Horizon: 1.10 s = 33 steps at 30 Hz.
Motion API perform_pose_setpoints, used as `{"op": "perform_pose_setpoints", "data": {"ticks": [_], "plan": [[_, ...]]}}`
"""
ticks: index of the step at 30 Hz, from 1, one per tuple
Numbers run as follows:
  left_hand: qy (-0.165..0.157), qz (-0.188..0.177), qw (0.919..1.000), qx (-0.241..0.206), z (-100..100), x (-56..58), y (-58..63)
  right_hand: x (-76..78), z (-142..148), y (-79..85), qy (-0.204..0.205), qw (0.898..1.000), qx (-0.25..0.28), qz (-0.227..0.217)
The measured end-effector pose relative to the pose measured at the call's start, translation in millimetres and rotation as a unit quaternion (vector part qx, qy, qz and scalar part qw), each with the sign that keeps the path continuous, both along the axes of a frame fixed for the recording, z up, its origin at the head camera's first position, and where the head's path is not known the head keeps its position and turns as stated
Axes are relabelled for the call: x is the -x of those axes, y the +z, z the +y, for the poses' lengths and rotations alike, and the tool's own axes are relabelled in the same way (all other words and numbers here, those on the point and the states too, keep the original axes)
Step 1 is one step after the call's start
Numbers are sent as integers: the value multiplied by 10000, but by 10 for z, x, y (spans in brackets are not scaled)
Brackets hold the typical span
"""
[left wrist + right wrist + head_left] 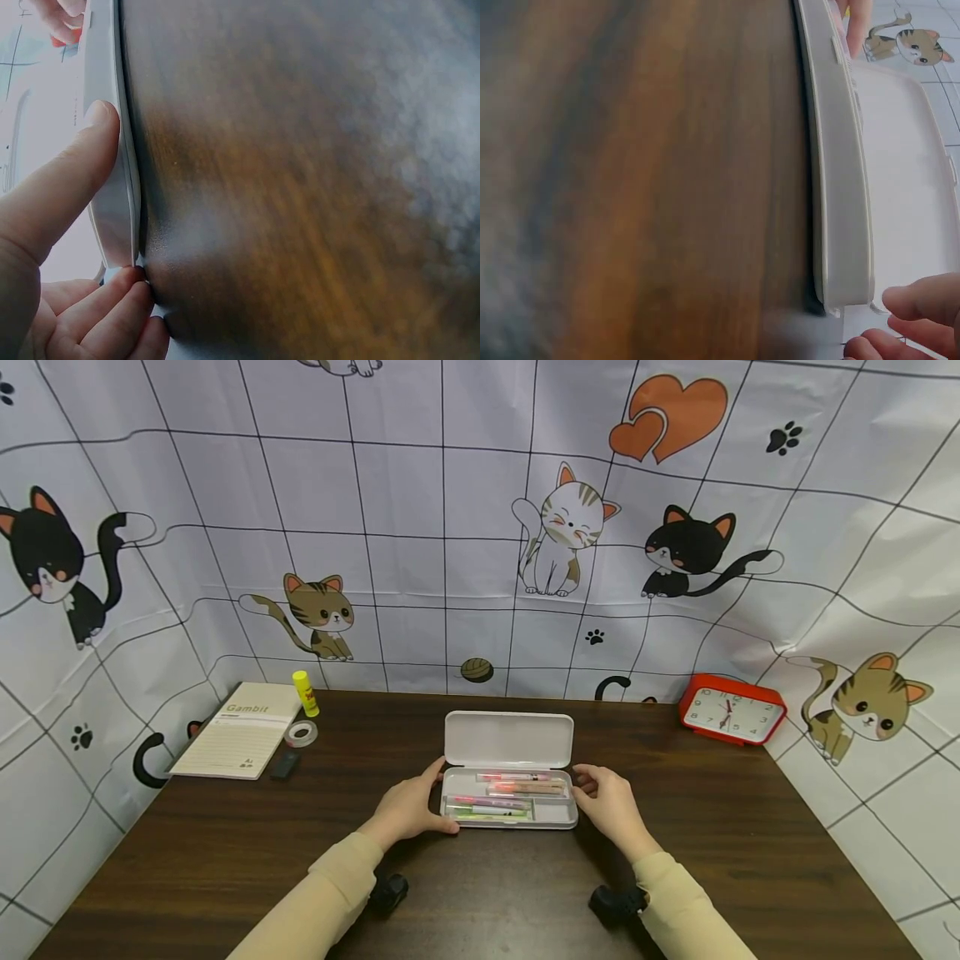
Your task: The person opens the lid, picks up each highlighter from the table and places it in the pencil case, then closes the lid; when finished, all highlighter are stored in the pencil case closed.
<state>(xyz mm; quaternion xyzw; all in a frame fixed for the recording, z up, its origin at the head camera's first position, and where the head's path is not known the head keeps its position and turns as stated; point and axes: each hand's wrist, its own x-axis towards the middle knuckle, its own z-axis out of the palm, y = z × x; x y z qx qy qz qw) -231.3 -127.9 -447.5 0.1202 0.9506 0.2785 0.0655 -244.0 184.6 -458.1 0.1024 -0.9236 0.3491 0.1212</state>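
A white pencil case (555,811) lies on the brown table with its lid (508,739) raised at the back. Inside lie several pens (491,802) in pink, orange and green. My left hand (408,806) grips the case's left end; in the left wrist view the thumb (71,176) lies against its front wall and the fingers bend round the end. At the right end is my right hand (609,804), its fingers loosely bent. In the right wrist view its thumb (922,298) is close beside the case's corner; whether it touches cannot be told.
At the back left lie a notebook (243,731), a yellow glue stick (305,693), a white tape roll (301,733) and a small dark block (285,766). A red clock (732,710) stands at the back right. A cat-patterned sheet (405,568) hangs behind the table (495,902).
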Motion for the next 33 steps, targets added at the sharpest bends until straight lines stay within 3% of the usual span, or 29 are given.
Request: {"op": "perform_pose_setpoints", "data": {"ticks": [9,33], "plan": [[55,-113,9999,65,3,43,-53,73,18,-20,-106,9971,333,-675],[98,-87,9999,92,5,40,-50,184,1,-7,150,9870,482,-1528]]}}
